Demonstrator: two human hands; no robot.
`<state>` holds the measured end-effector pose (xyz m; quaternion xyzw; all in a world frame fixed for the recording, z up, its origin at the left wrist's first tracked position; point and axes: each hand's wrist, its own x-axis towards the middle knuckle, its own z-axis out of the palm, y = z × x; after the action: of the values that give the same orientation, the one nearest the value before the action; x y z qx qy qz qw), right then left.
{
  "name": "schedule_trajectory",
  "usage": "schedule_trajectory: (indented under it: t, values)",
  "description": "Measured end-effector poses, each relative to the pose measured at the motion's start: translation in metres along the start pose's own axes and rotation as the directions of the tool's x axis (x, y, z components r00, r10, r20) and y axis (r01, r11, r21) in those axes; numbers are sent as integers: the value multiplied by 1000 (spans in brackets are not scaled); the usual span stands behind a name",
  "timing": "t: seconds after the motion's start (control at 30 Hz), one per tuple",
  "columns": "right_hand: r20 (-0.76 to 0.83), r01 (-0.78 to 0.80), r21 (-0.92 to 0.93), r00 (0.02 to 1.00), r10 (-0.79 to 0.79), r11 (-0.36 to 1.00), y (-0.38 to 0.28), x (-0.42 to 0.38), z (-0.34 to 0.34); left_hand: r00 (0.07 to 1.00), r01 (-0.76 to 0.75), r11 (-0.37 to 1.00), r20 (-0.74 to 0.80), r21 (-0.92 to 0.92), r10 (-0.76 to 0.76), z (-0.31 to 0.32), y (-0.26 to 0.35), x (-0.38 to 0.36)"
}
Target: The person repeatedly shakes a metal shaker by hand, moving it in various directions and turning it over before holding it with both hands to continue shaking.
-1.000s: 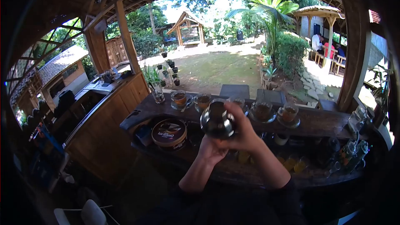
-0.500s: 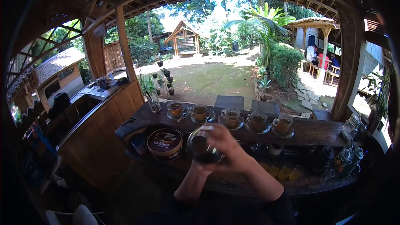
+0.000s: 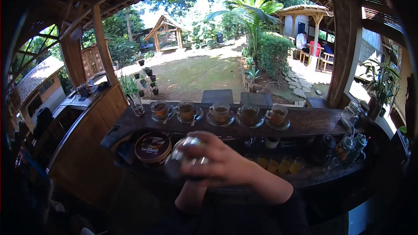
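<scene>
Five glass cups (image 3: 220, 112) of tea are already set out along the bench (image 3: 313, 124), while a round glass pot (image 3: 185, 162) is gripped by the right hand (image 3: 217, 163) and propped underneath by the left hand (image 3: 191, 193).

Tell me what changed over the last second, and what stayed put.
The round glass jar, held in both hands, came down from in front of the row of tea cups to low beside the brown tin. The right hand now wraps over it; the left hand stays underneath. The view swung, so everything sits further left. Cups, tin and counter did not move.
</scene>
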<state>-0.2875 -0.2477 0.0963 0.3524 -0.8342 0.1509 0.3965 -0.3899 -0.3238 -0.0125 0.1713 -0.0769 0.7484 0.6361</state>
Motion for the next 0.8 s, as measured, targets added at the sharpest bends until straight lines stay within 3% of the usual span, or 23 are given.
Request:
schedule_trajectory:
  t: [0.07,0.13,0.17,0.2,0.23,0.3,0.33,0.37,0.4,0.47,0.5,0.53,0.57,0.6,0.67,0.7,0.73,0.8]
  values:
    - [-12,372,-122,926,-377,920,-45,12,4,991,11,980,131,201,-38,48,4,-4]
    - [52,479,-91,878,-476,873,-77,18,-6,827,-130,914,551,385,-114,40,15,4]
    - [-57,486,-26,872,-487,874,-72,19,-6,850,-140,907,517,398,-96,40,16,3]
    - [-42,431,-83,899,-436,898,-59,14,-4,903,19,951,403,308,-148,40,17,4]
    - [-27,377,-141,923,-384,915,-39,5,0,901,28,951,404,309,-158,38,14,4]
    - [-24,-16,47,1000,17,999,1,-14,0,932,-32,990,362,139,-21,29,1,2]
    - [-141,-198,167,965,223,966,21,-25,9,942,-70,996,333,55,48,23,-7,2]
    - [-146,-410,190,887,438,892,19,-28,4,948,-112,993,296,-29,115,17,-15,1]
    - [-152,-404,177,890,430,897,16,-24,0,950,-151,983,259,-109,175,13,-20,5]
    - [-140,-139,55,980,145,989,0,-12,-8,946,-234,933,157,-272,283,7,-28,16]
    - [-79,63,-53,995,-67,997,-19,-4,-13,966,78,767,237,-637,98,33,-20,-3]
    - [-1,268,-147,963,-271,952,-38,4,-18,970,70,766,224,-639,98,38,-3,0]
    - [-5,354,-126,934,-358,927,-54,5,-9,892,177,971,443,-160,-90,46,14,10]
    - [-6,441,-109,896,-444,891,-65,3,-1,770,173,913,527,370,-359,50,24,17]
    - [-32,437,-109,896,-442,893,-53,-2,-9,758,107,907,557,408,-340,53,19,13]
    - [-54,437,-110,894,-444,893,-42,-5,-16,983,102,929,107,356,-149,52,11,7]
    - [38,299,-84,954,-296,951,-27,-16,-27,922,67,947,-381,314,62,49,2,3]
    - [-97,-8,176,995,25,984,15,-47,-26,932,-24,962,-342,273,121,2,-24,21]
